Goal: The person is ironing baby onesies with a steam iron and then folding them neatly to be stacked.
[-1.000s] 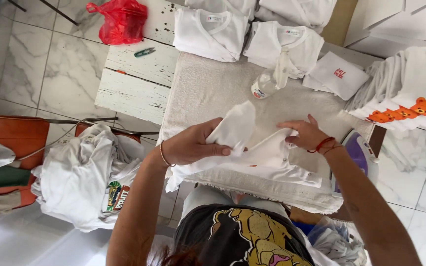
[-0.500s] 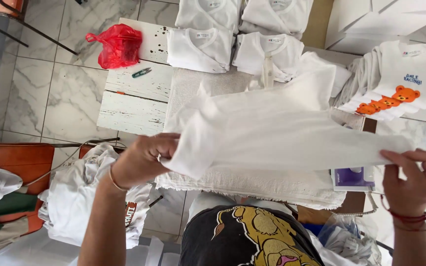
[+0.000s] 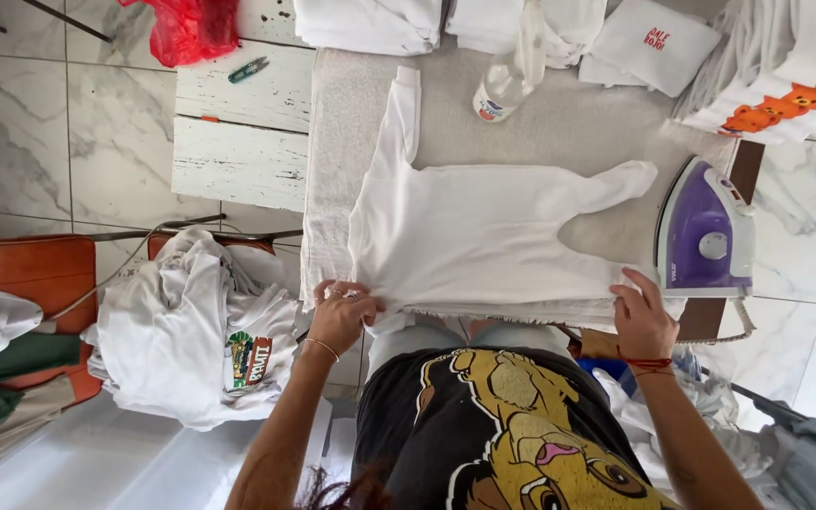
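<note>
1. The left hand (image 3: 344,312) and right hand (image 3: 642,319) each pinch, fingers closed, the near hem of a white shirt (image 3: 474,236).
2. The shirt lies flat on the bench (image 3: 559,123), its length running away from both hands, sleeves spread sideways.
3. A purple iron (image 3: 705,231) stands just right of the shirt; a spray bottle (image 3: 502,90) lies beyond it.

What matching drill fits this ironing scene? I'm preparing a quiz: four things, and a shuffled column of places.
Things:
1. white shirt
2. purple iron
3. red bag
4. spray bottle

Places:
A. lying near the pad's far edge
B. spread flat on the pad, hem under both hands
C. standing at the pad's right end
D. on the floor, top left

Pairs: 1-B, 2-C, 3-D, 4-A
</note>
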